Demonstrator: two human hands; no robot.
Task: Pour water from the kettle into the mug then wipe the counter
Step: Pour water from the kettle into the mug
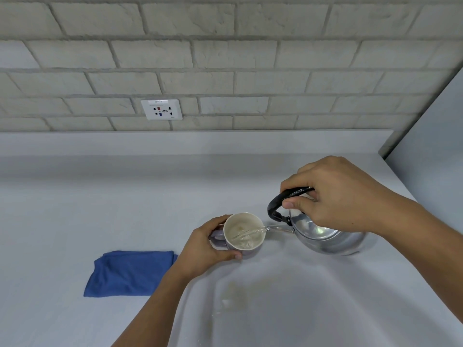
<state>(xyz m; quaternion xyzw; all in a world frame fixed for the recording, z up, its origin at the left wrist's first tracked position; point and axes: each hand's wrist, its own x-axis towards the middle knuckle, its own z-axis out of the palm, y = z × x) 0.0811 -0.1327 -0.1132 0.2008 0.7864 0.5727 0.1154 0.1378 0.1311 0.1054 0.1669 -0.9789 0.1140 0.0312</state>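
Observation:
A shiny metal kettle (325,236) is tilted to the left, its spout over the rim of a pale lilac mug (244,232) with a cream inside. A thin stream of water runs from the spout into the mug. My right hand (343,196) grips the kettle's black handle from above. Around the mug's left side, at its handle, my left hand (208,249) is wrapped and holds it on the counter. A folded blue cloth (130,272) lies flat to the left of the mug.
The light grey counter (100,209) carries a faint brownish stain and some spilled drops (230,299) in front of the mug. Behind stands a brick-patterned wall with a white socket (161,109). A grey side panel (431,146) closes off the right end.

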